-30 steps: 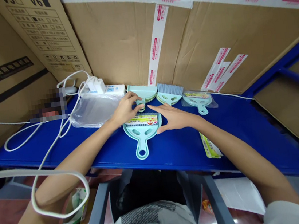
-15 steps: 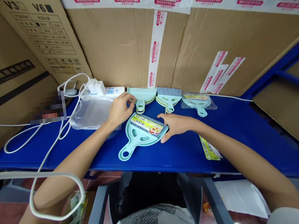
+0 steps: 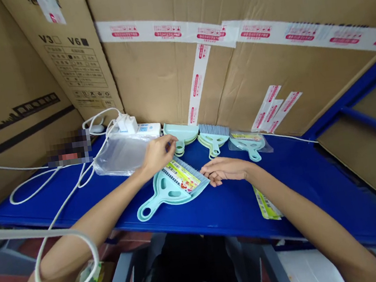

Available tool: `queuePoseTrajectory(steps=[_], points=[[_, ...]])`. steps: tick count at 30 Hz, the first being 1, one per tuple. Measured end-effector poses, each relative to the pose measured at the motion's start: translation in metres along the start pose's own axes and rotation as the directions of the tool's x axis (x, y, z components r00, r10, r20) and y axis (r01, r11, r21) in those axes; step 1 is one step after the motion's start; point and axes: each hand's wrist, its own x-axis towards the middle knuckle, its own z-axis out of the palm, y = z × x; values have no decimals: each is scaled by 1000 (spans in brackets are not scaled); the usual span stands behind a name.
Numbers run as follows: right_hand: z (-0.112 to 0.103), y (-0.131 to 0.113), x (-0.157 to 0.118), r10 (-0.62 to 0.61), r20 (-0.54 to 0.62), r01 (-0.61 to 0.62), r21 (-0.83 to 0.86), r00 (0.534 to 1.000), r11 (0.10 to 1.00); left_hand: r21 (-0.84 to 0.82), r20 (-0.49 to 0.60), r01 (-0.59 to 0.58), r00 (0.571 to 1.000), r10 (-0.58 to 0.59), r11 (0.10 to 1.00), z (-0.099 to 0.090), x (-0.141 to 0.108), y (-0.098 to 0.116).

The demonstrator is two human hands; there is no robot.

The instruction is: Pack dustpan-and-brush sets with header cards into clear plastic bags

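Observation:
A mint-green dustpan (image 3: pixel 145 211) with a small matching hand brush (image 3: pixel 195 170) nested in it lies on the blue table, its handle pointing to the lower left. A yellow-green printed label card (image 3: pixel 184 177) lies across the brush at the base of its grey bristles. My left hand (image 3: pixel 160 155) hovers at the set's upper left edge, fingers bent and apart, with nothing visible in them. At the right corner of the bristles is my right hand (image 3: pixel 228 170), its fingers loosely extended; the fingertips touch or nearly touch that corner.
Behind stand stacked dustpans (image 3: pixel 183 132), stacked brushes (image 3: pixel 214 139) and a bagged set (image 3: pixel 249 143). Clear plastic bags (image 3: pixel 120 154), a power strip (image 3: pixel 150 129) and white cables (image 3: pixel 58 209) lie left. A label packet (image 3: pixel 266 202) sits near the front edge. Cardboard (image 3: pixel 151 72) walls the back.
The dustpan and brush set has shifted slightly left and turned, its handle nearer the front edge. My right hand's thumb and fingers have come closer together. The camera view has tilted upward.

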Motion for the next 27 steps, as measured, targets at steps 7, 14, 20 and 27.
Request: queuePoseTrajectory(steps=[7, 14, 20, 27], points=[[9, 9, 3, -66, -24, 66, 2, 998, 998, -258, -12, 112, 993, -119, 960, -5, 2, 6], [12, 21, -20, -190, -117, 194, 30, 975, 980, -570, 0, 239, 957, -291, 786, -13, 10, 3], [-3, 17, -45, -205, -83, 200, -64, 975, 978, -626, 14, 271, 942, -336, 731, -15, 14, 4], [-29, 5, -62, -366, -244, 366, -48, 898, 930, -735, 149, 351, 918, -367, 580, -14, 12, 9]])
